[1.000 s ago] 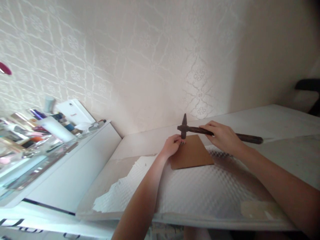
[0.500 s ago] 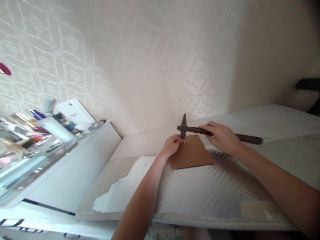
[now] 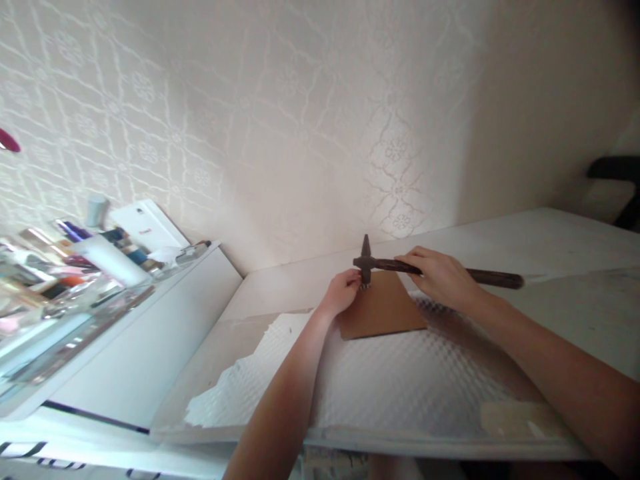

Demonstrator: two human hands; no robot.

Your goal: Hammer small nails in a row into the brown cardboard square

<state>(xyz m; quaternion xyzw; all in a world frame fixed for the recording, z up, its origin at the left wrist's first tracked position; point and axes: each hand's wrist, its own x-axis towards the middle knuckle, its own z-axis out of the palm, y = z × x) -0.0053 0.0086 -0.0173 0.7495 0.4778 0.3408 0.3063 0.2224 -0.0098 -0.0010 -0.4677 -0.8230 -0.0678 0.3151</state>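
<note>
My right hand [image 3: 443, 275] is closed around the dark handle of a hammer [image 3: 480, 276], gripping near the head. The hammer head [image 3: 366, 259] points down at the far left corner of a brown board [image 3: 385, 310] lying on a white bumpy sheet [image 3: 390, 380]. My left hand [image 3: 343, 291] rests at that corner with its fingers pinched on a small metal piece, perhaps a nail [image 3: 365, 286], just under the hammer head. The piece is too small to make out clearly.
The work lies on a pale table [image 3: 560, 240] against a patterned wall. A white shelf unit [image 3: 140, 333] at the left holds several bottles and tubes. Something dark [image 3: 615, 170] sits at the far right edge.
The hammer head has come down a little, closer to the pinched piece at the board's corner. Both hands stay in nearly the same place.
</note>
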